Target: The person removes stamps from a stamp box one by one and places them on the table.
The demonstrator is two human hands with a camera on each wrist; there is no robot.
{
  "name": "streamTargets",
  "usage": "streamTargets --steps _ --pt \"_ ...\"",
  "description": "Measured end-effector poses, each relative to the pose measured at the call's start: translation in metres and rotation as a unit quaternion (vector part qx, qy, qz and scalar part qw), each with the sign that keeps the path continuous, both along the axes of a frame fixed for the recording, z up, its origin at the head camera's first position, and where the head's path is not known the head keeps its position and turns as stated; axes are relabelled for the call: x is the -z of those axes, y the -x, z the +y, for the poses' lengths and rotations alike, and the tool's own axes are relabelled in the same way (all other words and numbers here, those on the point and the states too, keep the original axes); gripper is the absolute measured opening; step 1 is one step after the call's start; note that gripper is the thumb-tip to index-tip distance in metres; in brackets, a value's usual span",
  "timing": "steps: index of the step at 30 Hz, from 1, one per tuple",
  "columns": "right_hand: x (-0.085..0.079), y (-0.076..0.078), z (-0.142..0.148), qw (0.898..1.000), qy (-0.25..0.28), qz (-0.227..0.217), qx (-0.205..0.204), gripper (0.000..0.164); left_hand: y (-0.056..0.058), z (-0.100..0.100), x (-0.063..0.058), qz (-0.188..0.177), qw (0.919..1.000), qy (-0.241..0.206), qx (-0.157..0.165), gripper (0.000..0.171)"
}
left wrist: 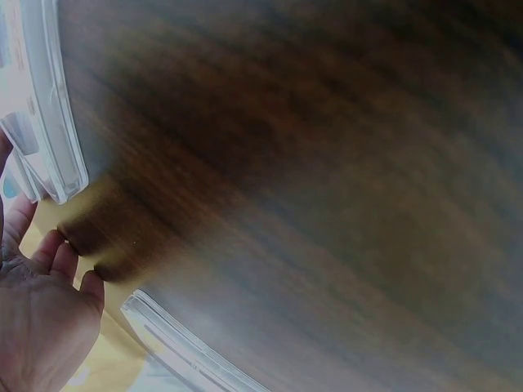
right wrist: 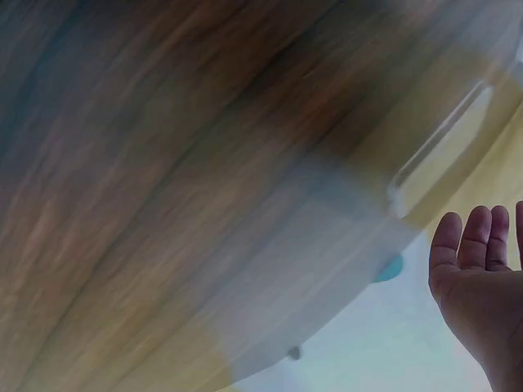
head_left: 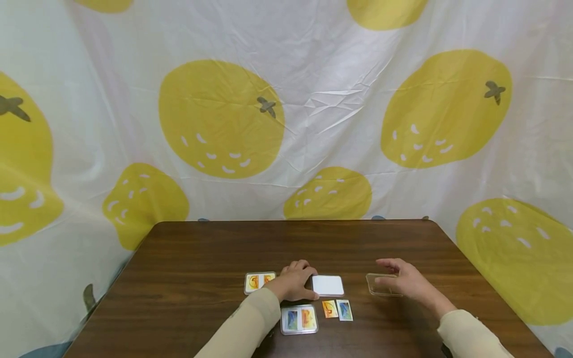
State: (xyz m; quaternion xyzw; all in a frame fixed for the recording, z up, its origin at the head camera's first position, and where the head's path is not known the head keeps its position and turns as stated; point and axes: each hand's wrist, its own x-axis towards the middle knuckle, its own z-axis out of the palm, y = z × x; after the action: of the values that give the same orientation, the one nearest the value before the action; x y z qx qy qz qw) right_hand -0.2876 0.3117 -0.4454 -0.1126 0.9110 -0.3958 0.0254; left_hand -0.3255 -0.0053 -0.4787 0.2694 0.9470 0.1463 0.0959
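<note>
Wrist-length sleeves (head_left: 243,325) of pale cream cloth

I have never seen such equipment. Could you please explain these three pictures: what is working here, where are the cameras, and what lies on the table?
No machine is visible, only a person's bare left hand and right hand. The wide picture comes from a head camera; the two others come from wrist cameras. On the wooden table lie a clear case with orange pictures, a clear case with blue and orange pictures, a white rectangular piece, a small orange picture card, a small blue picture card and a clear rectangular plastic piece, near the right hand. Neither hand appears to hold anything.
</note>
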Motion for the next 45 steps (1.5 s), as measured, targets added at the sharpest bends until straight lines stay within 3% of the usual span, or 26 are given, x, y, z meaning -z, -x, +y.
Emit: streamTargets --steps 13,19,29,35,45 --pt "0.011 0.011 0.033 0.999 -0.039 -0.012 -0.015 0.061 0.000 -0.002 -0.002 0.003 1.0000 -0.004 0.005 0.056" --pt "0.016 0.014 0.041 0.999 -0.033 -0.022 -0.033 0.064 -0.001 -0.002 -0.002 0.004 0.9999 -0.005 0.009 0.057" --pt "0.024 0.016 0.038 0.995 -0.092 0.018 -0.038 0.069 -0.002 -0.002 -0.003 0.006 0.9999 -0.006 0.008 0.057" --pt "0.027 0.017 0.037 0.992 -0.123 0.019 -0.031 0.068 -0.002 -0.002 -0.003 0.004 0.9999 -0.008 0.009 0.057" --pt "0.028 0.015 0.033 0.990 -0.135 0.032 -0.029 0.061 -0.003 -0.002 -0.003 0.011 0.9999 -0.006 0.010 0.056"
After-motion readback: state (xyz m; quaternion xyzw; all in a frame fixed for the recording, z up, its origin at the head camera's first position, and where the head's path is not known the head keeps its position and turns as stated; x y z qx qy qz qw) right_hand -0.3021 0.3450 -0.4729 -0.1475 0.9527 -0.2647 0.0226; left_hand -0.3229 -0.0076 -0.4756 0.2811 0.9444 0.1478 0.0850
